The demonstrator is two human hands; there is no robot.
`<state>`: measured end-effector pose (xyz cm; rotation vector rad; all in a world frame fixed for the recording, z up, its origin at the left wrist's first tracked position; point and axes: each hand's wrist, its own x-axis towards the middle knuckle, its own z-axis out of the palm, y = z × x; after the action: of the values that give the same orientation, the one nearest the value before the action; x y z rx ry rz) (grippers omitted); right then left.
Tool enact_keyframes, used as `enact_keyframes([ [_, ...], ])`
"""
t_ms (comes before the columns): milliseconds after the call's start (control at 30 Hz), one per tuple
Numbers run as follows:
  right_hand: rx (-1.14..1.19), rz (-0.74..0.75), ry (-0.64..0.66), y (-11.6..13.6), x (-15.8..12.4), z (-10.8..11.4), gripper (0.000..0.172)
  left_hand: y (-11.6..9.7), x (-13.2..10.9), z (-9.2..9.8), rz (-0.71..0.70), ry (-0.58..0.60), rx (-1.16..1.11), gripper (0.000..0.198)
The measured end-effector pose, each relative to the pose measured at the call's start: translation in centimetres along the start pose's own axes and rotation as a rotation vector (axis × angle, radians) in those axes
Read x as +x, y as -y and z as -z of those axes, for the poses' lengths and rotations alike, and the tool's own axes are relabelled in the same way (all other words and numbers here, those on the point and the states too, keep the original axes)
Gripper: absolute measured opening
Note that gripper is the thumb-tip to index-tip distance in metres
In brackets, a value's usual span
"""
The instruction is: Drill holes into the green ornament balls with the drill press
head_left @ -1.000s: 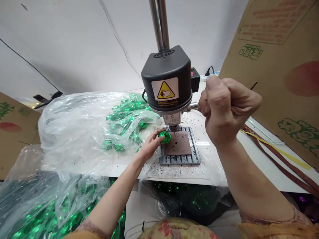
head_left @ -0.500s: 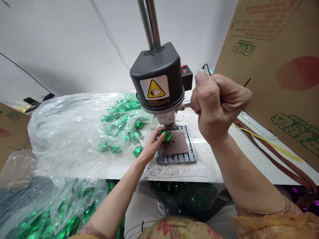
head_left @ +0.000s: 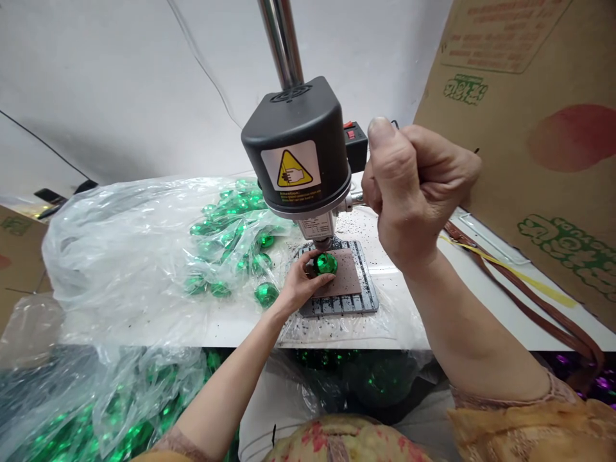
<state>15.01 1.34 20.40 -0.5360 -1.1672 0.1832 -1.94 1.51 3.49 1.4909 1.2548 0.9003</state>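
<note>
Currently: left hand (head_left: 308,277) clamped on green ball (head_left: 328,263) below drill (head_left: 294,141); right hand (head_left: 414,192) round lever (head_left: 357,198); loose balls (head_left: 240,203), ten o'clock; holes unclear.

Orange sleeves (head_left: 534,430), pinkish lacy cuffs (head_left: 558,390), red-patterned yellowish garment (head_left: 346,439)

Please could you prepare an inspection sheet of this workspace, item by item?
Surface: white table, with dark specks around the machine's base.
Job's things: green ball at the brown board below the black machine head; contact with the board unclear.
Clutter: other green balls, clear plastic, brown straps.
Hands: left hand grips the green ball; right hand is closed at the lever.
Cables: pale cable along the wall; dark cable at left.
Surroundings: cardboard boxes at both sides.
</note>
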Motion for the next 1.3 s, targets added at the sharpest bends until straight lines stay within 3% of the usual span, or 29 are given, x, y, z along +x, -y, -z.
enact_keyframes([
  [233,-0.049,-0.008,0.091,-0.8,1.1,0.1,0.053,0.5,-0.2,-1.7,-0.242,-0.168,0.332,0.052],
  [333,-0.056,-0.017,0.114,-0.8,1.2,0.2,0.051,0.9,-0.4,-2.1,-0.225,-0.177,0.274,0.053],
  [533,0.02,0.013,-0.015,-0.4,-0.6,0.2,0.047,1.2,-0.4,-2.3,-0.216,-0.16,0.191,0.055],
  [667,0.054,0.042,-0.031,-0.7,-2.0,0.7,0.049,1.0,-0.5,-2.4,-0.231,-0.161,0.139,0.053],
  [867,0.022,0.129,-0.014,-1.4,-3.4,1.4,0.049,1.0,-0.6,-2.4,-0.241,-0.153,0.147,0.052],
  [1133,0.077,0.269,-0.104,-2.8,-4.0,1.1,0.05,1.4,-0.7,-2.5,-0.252,-0.153,0.151,0.052],
  [1300,0.114,0.354,-0.053,-3.4,-4.3,1.5,0.05,1.7,-0.8,-2.5,-0.264,-0.155,0.115,0.052],
])
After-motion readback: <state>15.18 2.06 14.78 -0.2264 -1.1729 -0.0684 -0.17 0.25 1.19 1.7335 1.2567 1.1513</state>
